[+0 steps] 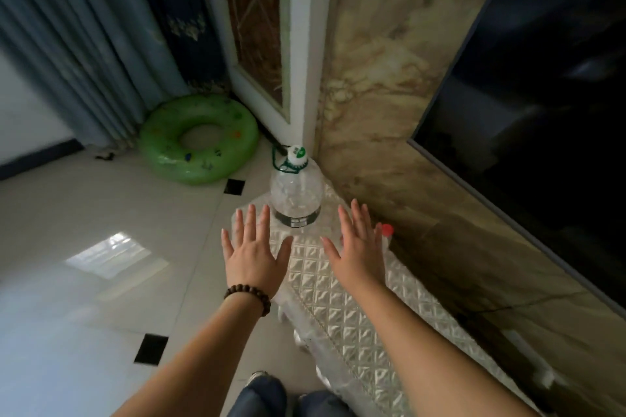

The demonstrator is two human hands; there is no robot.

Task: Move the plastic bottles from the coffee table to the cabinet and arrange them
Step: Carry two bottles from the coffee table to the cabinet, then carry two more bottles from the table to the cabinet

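At the far left hang blue curtains (78, 44), and on the tiled floor (84, 230) below them lies a green swim ring (200, 139), close to a white door frame (301, 44). The floor to the left of the arms is wide and open, with only small black tiles set in it. The left hand (254, 247) has a bead bracelet (249, 298) on its wrist; it is released, the fingers straight and spread, palm down, and it grasps nothing. It hovers over the left edge of the surface (338, 298), a long narrow cabinet top with a quilted, shiny cover that runs along the marble wall (389, 78). Between the two hands, and a little farther, stands the large clear plastic bottle (296, 196), upright at the far end of the surface, very near its far corner and edges. It has a white and green cap and a green handle loop. Neither hand touches it; there is a gap on both sides. The right hand (359, 247) is also released, fingers straight, over the middle of the surface. Just beside it on the right, against the wall, a red cap (387, 229) of a second bottle shows; its body is mostly hidden. At the far right is a large dark screen (542, 112).
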